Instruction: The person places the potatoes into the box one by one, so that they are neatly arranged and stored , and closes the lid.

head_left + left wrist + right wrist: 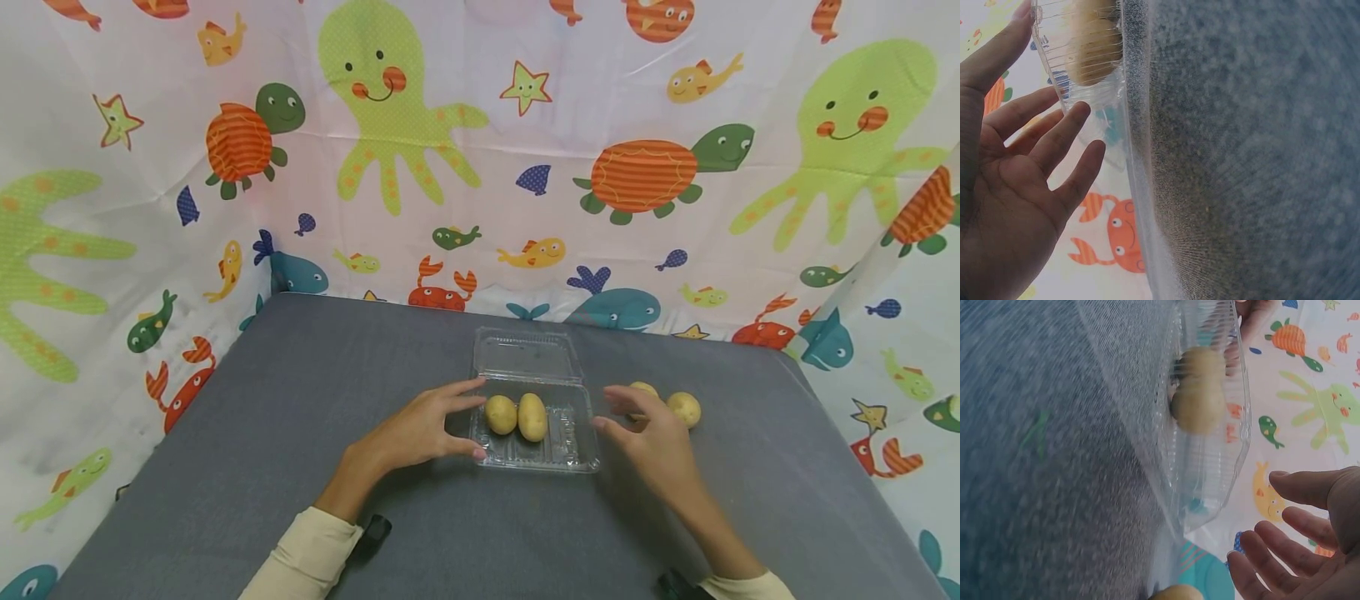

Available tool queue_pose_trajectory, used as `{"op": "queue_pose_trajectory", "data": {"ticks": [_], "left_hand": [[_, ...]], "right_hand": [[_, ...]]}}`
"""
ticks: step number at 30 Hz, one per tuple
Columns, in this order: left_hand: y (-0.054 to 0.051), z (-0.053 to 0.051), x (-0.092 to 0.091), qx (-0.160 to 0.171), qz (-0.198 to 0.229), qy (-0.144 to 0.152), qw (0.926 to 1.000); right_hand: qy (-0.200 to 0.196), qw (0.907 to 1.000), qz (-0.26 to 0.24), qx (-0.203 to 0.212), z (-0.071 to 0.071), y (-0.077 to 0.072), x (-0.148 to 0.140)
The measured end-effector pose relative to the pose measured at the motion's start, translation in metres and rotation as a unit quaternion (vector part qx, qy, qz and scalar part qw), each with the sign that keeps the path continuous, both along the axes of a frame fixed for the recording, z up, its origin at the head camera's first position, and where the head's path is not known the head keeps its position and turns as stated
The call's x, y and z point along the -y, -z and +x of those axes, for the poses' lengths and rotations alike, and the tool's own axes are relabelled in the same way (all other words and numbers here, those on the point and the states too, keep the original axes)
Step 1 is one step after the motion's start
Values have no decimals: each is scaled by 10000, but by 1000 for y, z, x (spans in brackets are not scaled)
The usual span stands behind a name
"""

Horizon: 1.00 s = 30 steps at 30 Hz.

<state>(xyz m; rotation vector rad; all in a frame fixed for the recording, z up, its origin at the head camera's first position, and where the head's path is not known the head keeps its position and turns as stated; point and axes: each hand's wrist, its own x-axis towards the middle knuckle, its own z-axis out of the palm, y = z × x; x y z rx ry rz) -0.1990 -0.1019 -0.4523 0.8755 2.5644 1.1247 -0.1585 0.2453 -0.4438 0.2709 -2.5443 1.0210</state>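
A clear plastic clamshell box (pixel 573 433) stands on the grey table with its lid (pixel 525 354) folded back. Two potatoes, one round (pixel 501 414) and one oval (pixel 532 417), lie side by side in its left half. My left hand (pixel 416 425) is at the box's left side, fingers spread and touching or nearly touching the rim; in the left wrist view the thumb meets the edge. To the right of the box, my right hand (pixel 652 437) hovers with loosely bent fingers and holds nothing. Behind it are two more potatoes, one partly hidden (pixel 643 389) and one (pixel 685 409) beside the knuckles.
A grey cloth covers the table (pixel 337 358). Behind and at both sides hangs a white curtain (pixel 465 233) printed with sea animals. Dark wrist straps (pixel 372 533) sit at the sleeve cuffs.
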Motion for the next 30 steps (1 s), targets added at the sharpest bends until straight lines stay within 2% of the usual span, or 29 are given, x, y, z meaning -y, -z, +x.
{"op": "queue_pose_trajectory", "data": {"ticks": [18,30], "left_hand": [[0,1,0,37,116,16,9999],[-1,2,0,112,125,-33,9999]], "right_hand": [[598,9975,222,297,7,3,-28],[655,9958,75,630,10,6,-41]]}}
